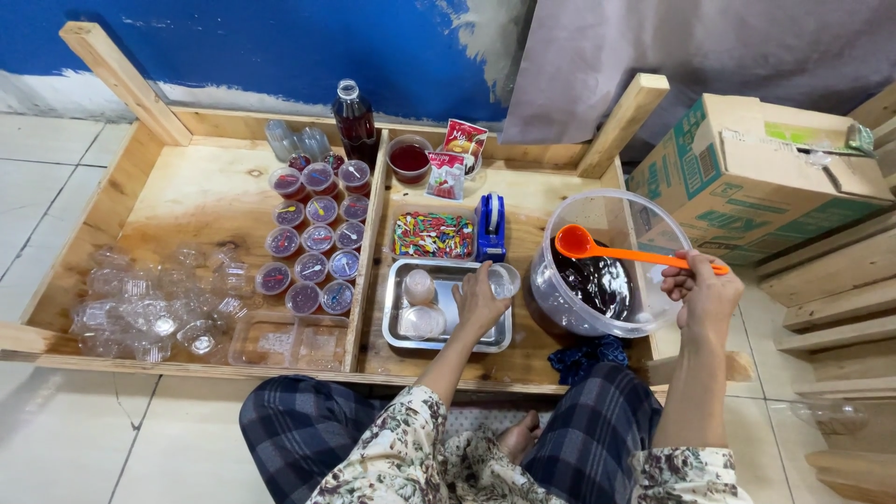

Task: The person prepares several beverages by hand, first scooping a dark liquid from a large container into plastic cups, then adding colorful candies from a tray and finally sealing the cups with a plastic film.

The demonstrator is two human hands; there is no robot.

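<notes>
Down at the bottom, closest in, crossed legs in blue plaid trousers point(597, 420) and floral sleeves point(411, 448), one bare foot point(518, 434) tucked between the knees. Up from there, the left hand point(478, 303) is wrapped around a small clear cup point(502, 278), fingers curled on its side, holding it tilted just above the right end of the steel tray point(448, 343) — two more clear cups point(420, 303) sit in that tray. Over to the right hand point(705, 289), pinching the end of an orange ladle point(635, 252), handle level, bowl hanging over the big clear tub point(602, 266) with dark jelly point(593, 280) in its bottom. The cup is just beside the tub's left rim. A blue cloth point(588, 357) lies crumpled under the tub's near edge.

Behind the tray — a tray of colourful small pieces point(434, 233) and a blue tape dispenser point(490, 226). Left compartment: rows of lidded cups with dark filling point(313, 247), a dark bottle point(355, 121) behind them, and a heap of empty clear cups point(154, 303) nearer the camera. A cardboard box point(756, 173) stands to the far right.
</notes>
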